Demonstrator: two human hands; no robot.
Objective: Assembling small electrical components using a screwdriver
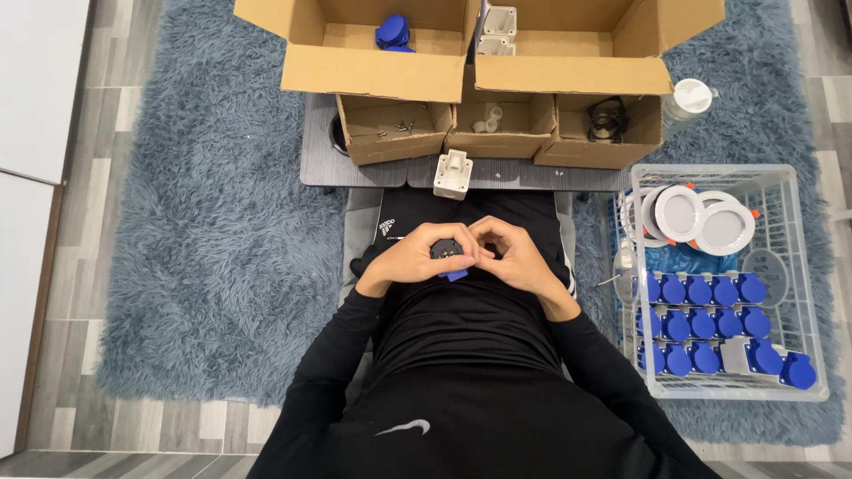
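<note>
My left hand [415, 260] is curled around a small black and blue socket part [450, 257], held over my lap. Pressed against that same part from the right is my right hand [513, 255], its fingertips meeting the left hand's fingers on top of it. Most of the part is hidden by my fingers. A white plastic housing [453, 173] stands on the grey board's [321, 160] front edge, just beyond my hands.
Three small cardboard boxes [395, 129] hold screws, white pieces and black rings; two large boxes [568, 44] stand behind them. A white wire basket [803, 266] at my right holds several blue socket covers [701, 324] and white round lamps [701, 217]. A blue-grey rug [222, 248] lies underneath.
</note>
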